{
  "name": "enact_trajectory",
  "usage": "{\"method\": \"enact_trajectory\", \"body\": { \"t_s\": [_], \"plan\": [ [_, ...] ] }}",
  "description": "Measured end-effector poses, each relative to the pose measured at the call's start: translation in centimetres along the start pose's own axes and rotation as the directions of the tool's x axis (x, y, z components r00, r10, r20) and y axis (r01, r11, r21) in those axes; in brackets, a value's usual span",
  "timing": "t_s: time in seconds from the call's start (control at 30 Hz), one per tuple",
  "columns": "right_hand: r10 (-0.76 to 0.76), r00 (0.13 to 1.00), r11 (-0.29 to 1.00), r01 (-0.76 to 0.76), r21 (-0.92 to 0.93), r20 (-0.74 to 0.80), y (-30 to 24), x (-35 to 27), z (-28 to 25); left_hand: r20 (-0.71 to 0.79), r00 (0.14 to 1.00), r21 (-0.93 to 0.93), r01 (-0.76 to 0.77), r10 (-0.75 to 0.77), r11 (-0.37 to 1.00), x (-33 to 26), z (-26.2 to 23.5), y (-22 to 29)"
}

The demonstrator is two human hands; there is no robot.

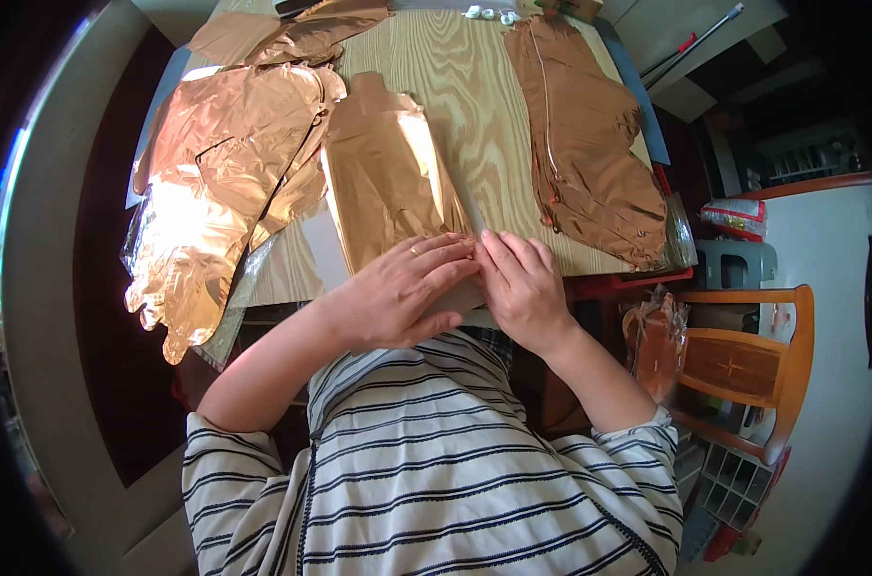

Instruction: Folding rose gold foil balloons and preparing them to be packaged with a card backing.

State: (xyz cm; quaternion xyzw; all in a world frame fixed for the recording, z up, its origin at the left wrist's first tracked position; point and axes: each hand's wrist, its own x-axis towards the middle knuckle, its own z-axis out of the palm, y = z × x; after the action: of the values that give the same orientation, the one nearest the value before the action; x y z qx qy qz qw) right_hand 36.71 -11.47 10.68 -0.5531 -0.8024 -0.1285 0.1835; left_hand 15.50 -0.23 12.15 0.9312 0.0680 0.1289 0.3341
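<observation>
A flat copper-coloured foil balloon (390,178) lies lengthwise in the middle of the wooden table (474,86). My left hand (402,293) lies flat on its near end, fingers together, with a ring on one finger. My right hand (520,283) rests beside it, fingertips pressing the same near edge of the foil. The part of the foil under both hands is hidden.
A pile of crumpled copper foil balloons (220,182) covers the table's left side and hangs over its edge. Another flattened foil piece (589,144) lies on the right. A wooden chair (743,365) stands at the right, with a plastic bag (655,341) beside it.
</observation>
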Motion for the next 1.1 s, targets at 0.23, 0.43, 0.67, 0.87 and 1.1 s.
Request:
{"method": "enact_trajectory", "body": {
  "t_s": [0.23,0.43,0.67,0.87,1.1],
  "plan": [
    [-0.007,0.993,1.0,0.006,0.011,0.117,-0.1,0.1,-0.8,0.148,0.984,0.254,-0.134,0.099,0.958,2.2,-2.0,-3.5],
    [0.05,0.981,0.999,-0.047,-0.019,0.189,-0.9,-0.3,-0.9,0.16,0.987,0.303,-0.076,0.028,0.95,1.4,-1.6,-5.2],
    [0.056,0.995,0.973,-0.074,0.22,0.088,-4.7,0.4,-0.6,0.097,0.993,0.231,-0.087,0.066,0.969,1.1,-1.4,-5.7],
    [0.034,0.979,0.978,-0.074,0.195,0.203,-5.9,0.5,1.1,0.1,0.992,0.12,-0.092,0.08,0.989,0.9,-2.0,-6.0],
    [0.029,0.944,0.987,-0.079,0.139,0.33,-6.2,0.5,0.9,0.084,0.991,0.297,-0.127,0.107,0.946,0.6,-0.8,-6.8]
  ]
}}
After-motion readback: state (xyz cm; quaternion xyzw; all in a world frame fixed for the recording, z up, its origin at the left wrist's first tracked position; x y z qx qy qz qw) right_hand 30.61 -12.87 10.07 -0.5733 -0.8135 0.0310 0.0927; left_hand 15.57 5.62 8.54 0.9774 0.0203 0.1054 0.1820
